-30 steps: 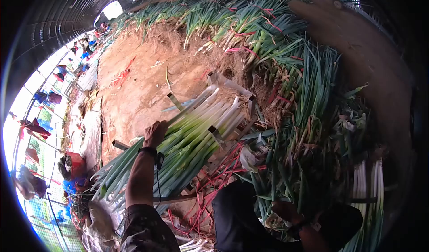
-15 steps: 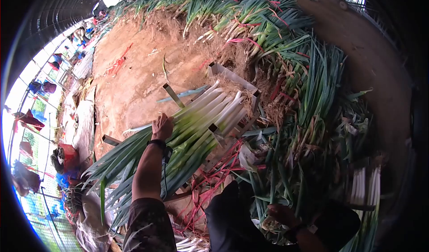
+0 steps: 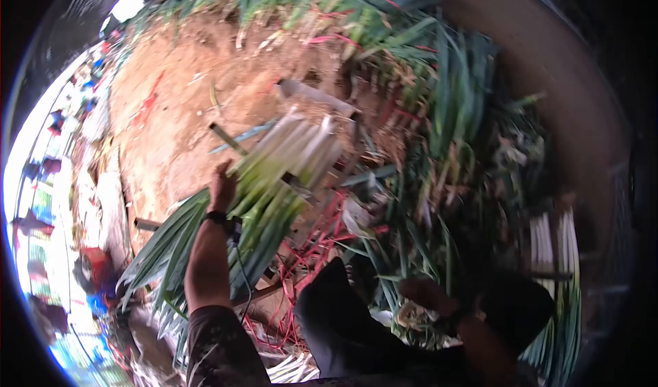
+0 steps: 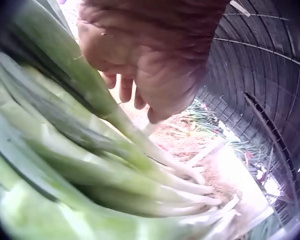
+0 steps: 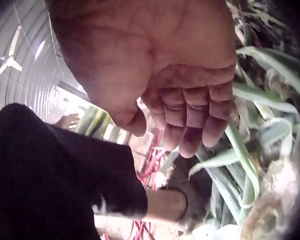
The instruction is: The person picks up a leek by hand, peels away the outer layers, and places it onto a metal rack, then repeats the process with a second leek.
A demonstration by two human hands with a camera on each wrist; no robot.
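A bundle of long green onions [image 3: 264, 181] lies across a metal rack [image 3: 319, 95], white root ends at the top and green leaves trailing down to the left. My left hand [image 3: 221, 189] is at the bundle's left edge. In the left wrist view its fingers [image 4: 125, 89] point down, loosely bent, beside the green onion stalks [image 4: 105, 165]. My right hand [image 3: 426, 294] hangs beside my dark-trousered knee [image 3: 336, 311]. Seen in the right wrist view, its fingers [image 5: 190, 120] are relaxed and bent a little, with nothing in the palm.
Upright metal posts [image 3: 227, 139] stand along the rack's sides. Red ties [image 3: 319, 250] lie tangled below it. Untrimmed onions [image 3: 459, 78] are heaped behind and to the right, with loose leaves [image 3: 445, 243] near my right hand. More white-stalked onions [image 3: 569, 243] lie at far right.
The head view has swung, so the rack and onions sit further left. My left hand has shifted along the bundle's left edge, fingers now pointing away from me. The right hand stays by the knee.
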